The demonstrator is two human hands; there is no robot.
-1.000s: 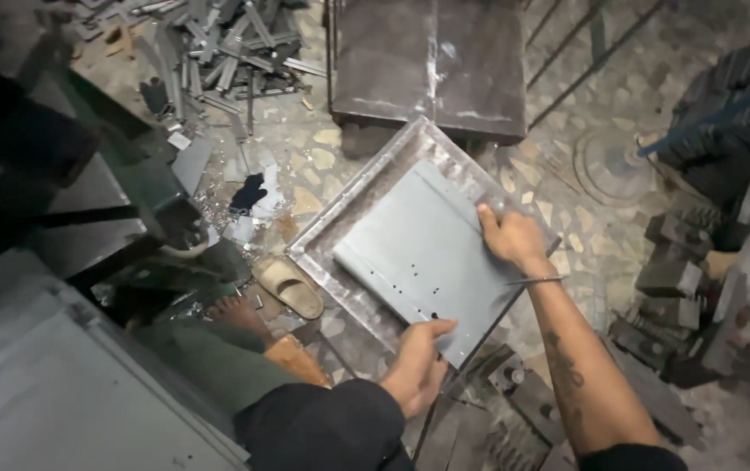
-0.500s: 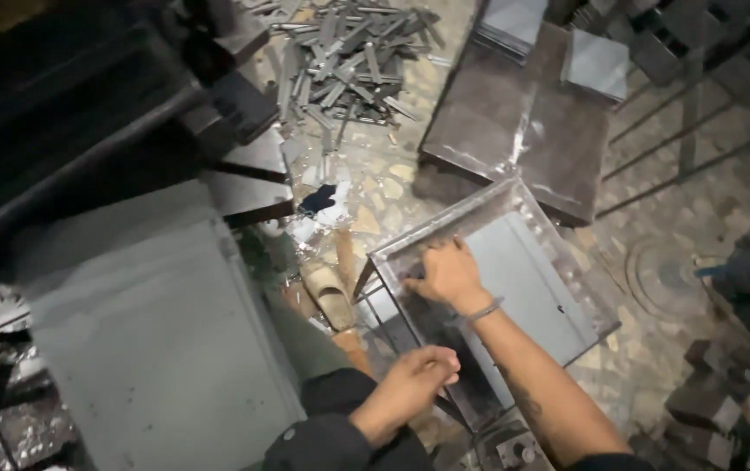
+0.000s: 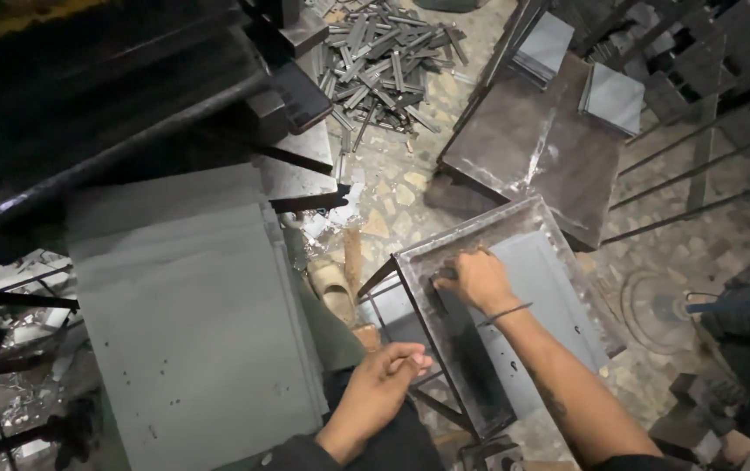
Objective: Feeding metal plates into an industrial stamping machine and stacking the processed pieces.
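While my right hand (image 3: pixel 478 279) presses flat, fingers spread, on the sheet (image 3: pixel 542 288) lying in the tray (image 3: pixel 445 331) on its stand, and the left hand (image 3: pixel 384 377) rests loosely curled and empty by my knee, a sharp edge could cut or the tray tip.

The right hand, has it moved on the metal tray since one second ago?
Yes. The right hand left the tray's far-right rim and now lies flat at its near-left part, closer to the person's sandal.
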